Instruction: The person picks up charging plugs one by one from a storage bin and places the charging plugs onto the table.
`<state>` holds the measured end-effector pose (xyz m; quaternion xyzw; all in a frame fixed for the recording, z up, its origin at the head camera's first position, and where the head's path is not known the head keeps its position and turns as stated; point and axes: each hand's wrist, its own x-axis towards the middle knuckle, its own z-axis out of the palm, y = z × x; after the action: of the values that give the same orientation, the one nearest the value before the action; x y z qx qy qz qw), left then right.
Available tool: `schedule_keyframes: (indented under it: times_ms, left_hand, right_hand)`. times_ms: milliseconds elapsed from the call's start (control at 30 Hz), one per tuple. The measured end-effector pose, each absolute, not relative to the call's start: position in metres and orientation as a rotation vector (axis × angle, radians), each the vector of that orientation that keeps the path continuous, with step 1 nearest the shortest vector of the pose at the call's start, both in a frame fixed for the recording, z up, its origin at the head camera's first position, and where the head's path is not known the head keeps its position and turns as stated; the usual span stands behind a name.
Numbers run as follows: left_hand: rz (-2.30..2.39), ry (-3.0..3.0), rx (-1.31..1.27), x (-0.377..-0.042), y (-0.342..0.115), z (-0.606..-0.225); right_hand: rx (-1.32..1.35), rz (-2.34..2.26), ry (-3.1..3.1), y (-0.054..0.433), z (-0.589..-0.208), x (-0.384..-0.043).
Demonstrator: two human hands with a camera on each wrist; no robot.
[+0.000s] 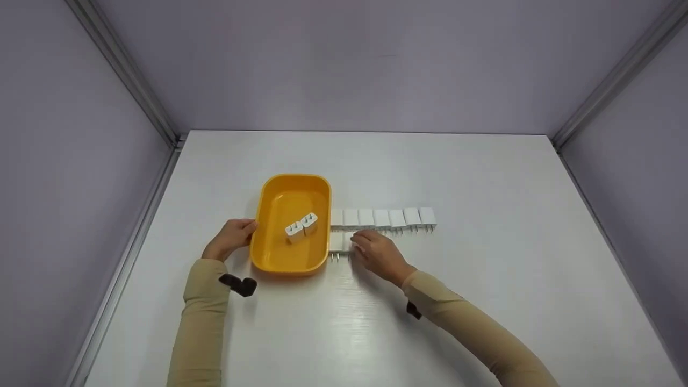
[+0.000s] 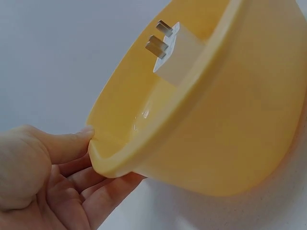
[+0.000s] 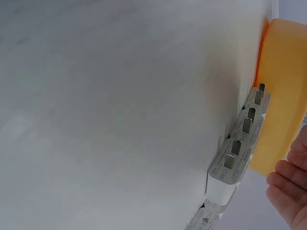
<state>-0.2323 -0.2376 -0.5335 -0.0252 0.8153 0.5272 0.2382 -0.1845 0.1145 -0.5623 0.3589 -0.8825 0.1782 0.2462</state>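
Note:
My left hand (image 1: pixel 231 238) grips the left rim of a yellow plastic basin (image 1: pixel 263 263); in the left wrist view the thumb lies on the rim with fingers beneath. Two white plug chargers (image 1: pixel 295 231) stand inside, prongs up. Right of the basin, my right hand (image 1: pixel 379 255) is over the near row of white chargers (image 1: pixel 336 242), partly covering it. The right wrist view shows its loosely bent fingers (image 3: pixel 288 179) above the chargers (image 3: pixel 229 162), apart from them and holding nothing visible.
A longer row of white chargers (image 1: pixel 381 218) lies behind the near one, prongs toward the person, running right from the basin. All rest on a white table (image 1: pixel 484 301), with grey walls (image 1: pixel 344 64) at the back and sides.

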Motion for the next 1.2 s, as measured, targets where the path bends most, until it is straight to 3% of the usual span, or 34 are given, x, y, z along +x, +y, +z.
schedule_keyframes:
  times_ms: [1200]
  left_hand:
    - [1.41,2.277,-0.095,-0.232,-0.237,-0.531]
  right_hand:
    - [0.933,0.605,-2.52,0.068,-0.531,-0.193]
